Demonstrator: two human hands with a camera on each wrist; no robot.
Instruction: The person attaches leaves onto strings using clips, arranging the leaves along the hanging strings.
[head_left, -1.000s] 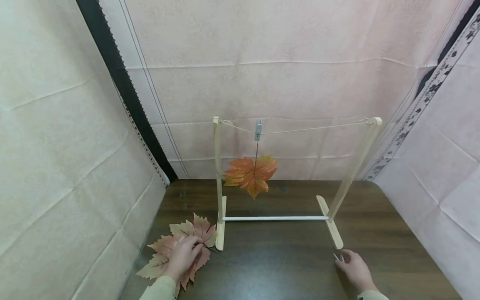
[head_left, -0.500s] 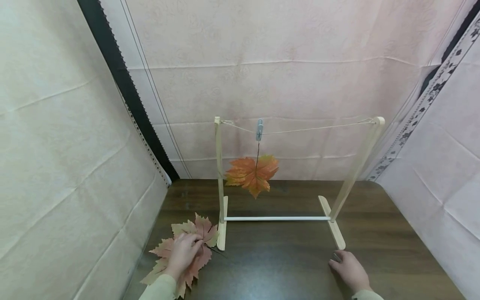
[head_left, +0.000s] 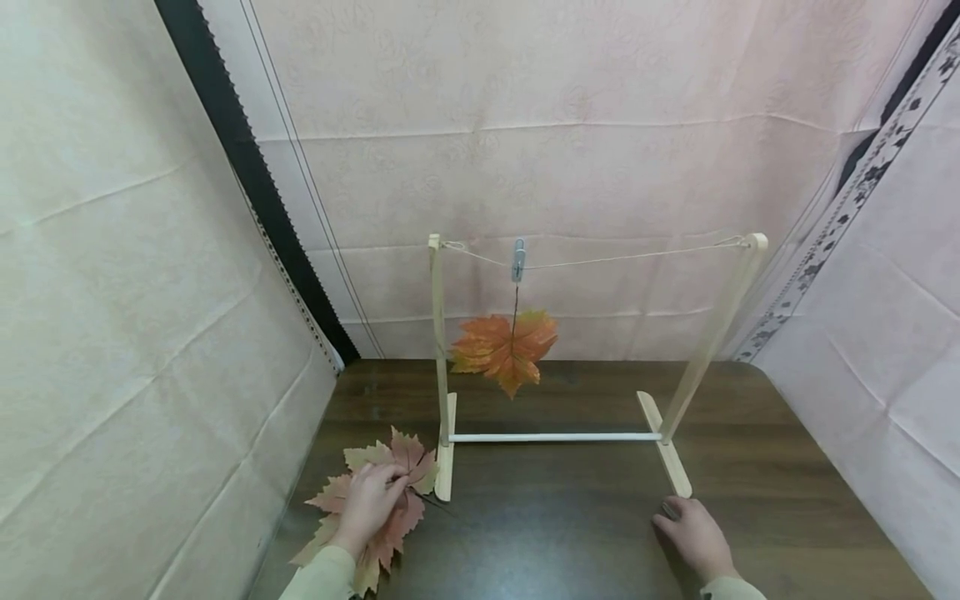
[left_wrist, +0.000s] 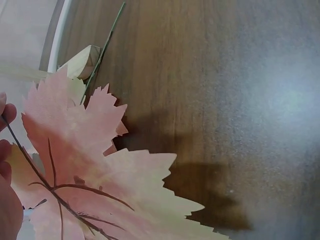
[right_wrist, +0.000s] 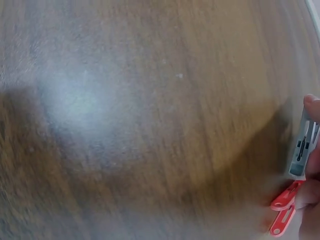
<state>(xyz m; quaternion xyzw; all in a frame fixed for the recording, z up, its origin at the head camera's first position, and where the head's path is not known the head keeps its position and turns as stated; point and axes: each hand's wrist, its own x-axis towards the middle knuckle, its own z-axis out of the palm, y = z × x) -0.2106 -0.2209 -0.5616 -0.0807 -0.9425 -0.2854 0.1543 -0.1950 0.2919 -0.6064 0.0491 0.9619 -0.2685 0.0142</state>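
My left hand (head_left: 369, 507) pinches the thin dark stem of a pink-and-cream maple leaf (left_wrist: 85, 145), above the left side of the table. Another pinkish leaf (head_left: 408, 458) lies partly under it, and a green stem (left_wrist: 106, 47) sticks out beyond. At the lower right, my right hand (head_left: 697, 537) grips a grey clothespin (right_wrist: 302, 145) between thumb and fingers. Against the same fingers shows a red clothespin (right_wrist: 286, 197); whether they hold it I cannot tell. An orange leaf (head_left: 506, 348) hangs by its stem from a grey-blue clothespin (head_left: 518, 260) on the string.
The string (head_left: 622, 260) runs between two wooden posts (head_left: 708, 342). A white rod (head_left: 555, 437) joins their feet. The left foot (head_left: 444, 467) is close beside the leaves, and the right foot (head_left: 675, 471) reaches my right hand. Pale cloth surrounds the wooden table (head_left: 555, 517).
My right hand has shifted slightly left and turned, so the grey clothespin shows less in the head view. The held leaf's lower-left edge has moved to the right. My left hand stays almost in place.
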